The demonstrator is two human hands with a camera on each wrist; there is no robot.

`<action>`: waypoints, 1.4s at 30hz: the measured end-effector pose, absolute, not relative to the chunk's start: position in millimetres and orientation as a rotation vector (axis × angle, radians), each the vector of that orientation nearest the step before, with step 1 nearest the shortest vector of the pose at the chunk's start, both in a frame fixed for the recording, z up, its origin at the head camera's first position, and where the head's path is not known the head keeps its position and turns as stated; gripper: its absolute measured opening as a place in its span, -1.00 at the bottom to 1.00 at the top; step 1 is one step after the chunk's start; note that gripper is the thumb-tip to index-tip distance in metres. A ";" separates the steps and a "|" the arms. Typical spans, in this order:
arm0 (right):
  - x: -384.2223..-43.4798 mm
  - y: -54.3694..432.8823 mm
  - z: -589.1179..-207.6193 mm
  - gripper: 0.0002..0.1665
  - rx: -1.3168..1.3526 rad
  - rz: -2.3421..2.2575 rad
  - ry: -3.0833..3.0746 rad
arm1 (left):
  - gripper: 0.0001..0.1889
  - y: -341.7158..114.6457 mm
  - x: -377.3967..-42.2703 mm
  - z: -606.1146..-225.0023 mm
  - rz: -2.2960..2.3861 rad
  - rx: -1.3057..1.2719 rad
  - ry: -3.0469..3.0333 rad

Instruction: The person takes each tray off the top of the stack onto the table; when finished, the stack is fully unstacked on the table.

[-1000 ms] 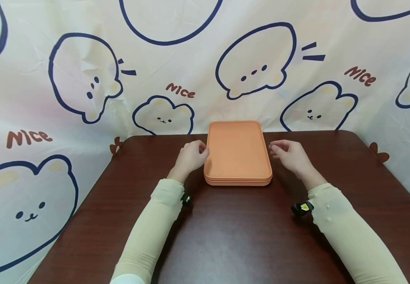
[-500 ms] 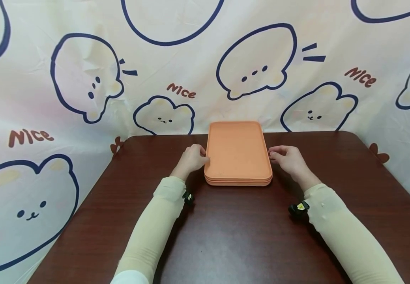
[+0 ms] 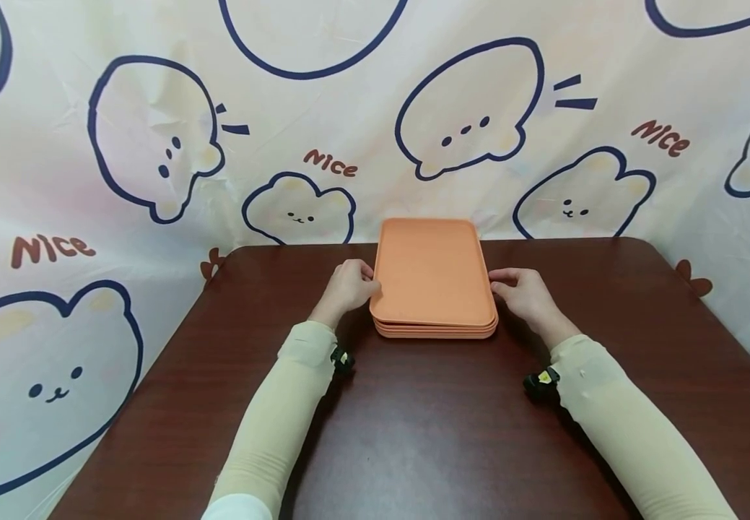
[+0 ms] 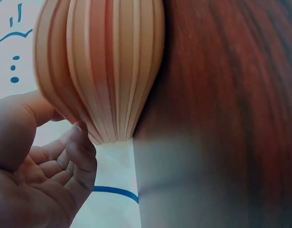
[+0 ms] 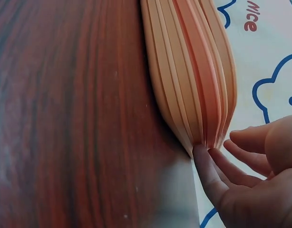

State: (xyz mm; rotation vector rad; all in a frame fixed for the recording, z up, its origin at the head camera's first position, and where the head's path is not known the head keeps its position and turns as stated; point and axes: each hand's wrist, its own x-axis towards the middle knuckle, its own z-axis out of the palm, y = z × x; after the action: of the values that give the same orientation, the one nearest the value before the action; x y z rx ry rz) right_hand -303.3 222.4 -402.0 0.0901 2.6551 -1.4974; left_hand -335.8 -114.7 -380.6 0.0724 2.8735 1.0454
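Observation:
A stack of several orange rectangular trays stands near the table's far edge. The top tray (image 3: 432,271) is slightly raised and shifted left, and a dark gap shows beneath its front rim. At its left rim, my left hand (image 3: 349,285) pinches the tray between thumb and fingers; in the left wrist view the lower trays (image 4: 105,61) are apart from it. On the other side, my right hand (image 3: 529,296) touches the stack with its fingertips. In the right wrist view, fairly straight fingers (image 5: 210,178) meet the tray edges, while the thumb is apart from the rim.
The dark brown wooden table (image 3: 387,433) extends from the stack toward me. A pale cloth (image 3: 323,115) with bear drawings hangs close behind the trays and along both sides. Each wrist wears a small black device.
My left hand has taken hold of the top tray's left rim, and that tray has risen a little and moved left. My right hand has come in against the stack's right side.

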 end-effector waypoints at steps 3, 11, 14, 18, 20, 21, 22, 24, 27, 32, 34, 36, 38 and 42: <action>-303.8 222.1 -402.0 -0.52 0.064 -1.486 2.665 | -0.75 -118.5 -335.3 -378.6 1.066 0.066 2.877; -303.7 218.9 -402.5 -0.44 0.033 -1.416 2.687 | -0.71 -137.0 -332.5 -382.7 1.235 0.064 2.768; -303.8 218.1 -402.6 -0.40 0.035 -1.386 2.692 | -0.64 -144.9 -331.6 -384.0 1.383 0.045 2.640; -304.3 216.6 -402.1 -0.38 0.046 -1.369 2.696 | -0.50 -154.2 -328.1 -382.7 1.535 0.018 2.458; -304.2 215.5 -400.8 -0.38 0.063 -1.385 2.687 | -0.46 -158.0 -326.0 -382.5 1.577 0.009 2.405; -303.9 214.8 -400.1 -0.39 0.073 -1.390 2.685 | -0.45 -160.2 -324.7 -382.4 1.594 0.009 2.387; -303.4 214.2 -399.4 -0.39 0.082 -1.399 2.679 | -0.45 -162.9 -324.0 -382.7 1.613 0.004 2.369; -303.0 213.1 -398.7 -0.40 0.098 -1.416 2.668 | -0.46 -169.0 -322.4 -384.4 1.649 -0.005 2.350; -303.2 211.5 -399.8 -0.41 0.116 -1.434 2.658 | -0.48 -179.6 -319.4 -386.5 1.705 -0.023 2.334; -303.1 211.7 -401.6 -0.41 0.133 -1.440 2.651 | -0.48 -197.1 -315.5 -387.8 1.774 -0.057 2.343; -302.8 212.3 -401.5 -0.41 0.139 -1.439 2.648 | -0.48 -204.1 -314.6 -387.5 1.784 -0.070 2.353; -302.9 213.2 -401.6 -0.41 0.144 -1.433 2.647 | -0.49 -210.5 -313.6 -386.5 1.789 -0.099 2.363; -302.9 213.5 -401.7 -0.41 0.138 -1.429 2.651 | -0.49 -216.9 -312.7 -386.4 1.798 -0.114 2.365; -304.1 214.5 -403.3 -0.42 0.138 -1.428 2.651 | -0.50 -229.4 -309.2 -385.0 1.807 -0.151 2.367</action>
State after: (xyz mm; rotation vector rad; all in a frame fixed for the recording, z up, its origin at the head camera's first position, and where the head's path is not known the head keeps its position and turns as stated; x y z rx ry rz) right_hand -304.1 214.5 -403.3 0.1384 2.6510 -1.4280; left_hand -309.2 -229.4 -385.0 -0.1513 2.3668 1.8072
